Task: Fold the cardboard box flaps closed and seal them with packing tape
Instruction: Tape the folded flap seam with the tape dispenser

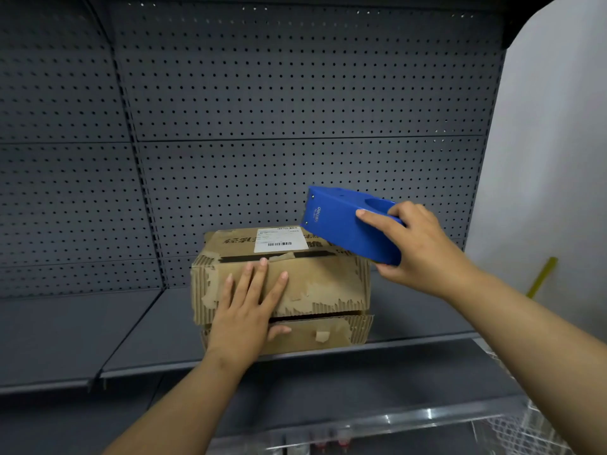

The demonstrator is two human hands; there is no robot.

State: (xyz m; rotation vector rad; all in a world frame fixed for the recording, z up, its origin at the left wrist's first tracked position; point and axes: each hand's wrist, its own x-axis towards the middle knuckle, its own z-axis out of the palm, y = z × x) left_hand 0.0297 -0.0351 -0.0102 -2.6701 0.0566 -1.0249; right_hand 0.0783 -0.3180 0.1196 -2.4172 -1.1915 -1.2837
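Observation:
A worn brown cardboard box stands on a grey shelf. Its flaps are folded down, with a dark gap between them along the top. A white shipping label sits on the far flap. My left hand lies flat with straight fingers on the near flap, pressing it down, the thumb at the box's front edge. My right hand grips a blue tape dispenser, held in the air over the box's right rear corner. No tape strip can be seen.
A grey pegboard wall rises behind the shelf. A white wall and a yellow stick are at the right. A wire basket and a metal rail sit below at the lower right.

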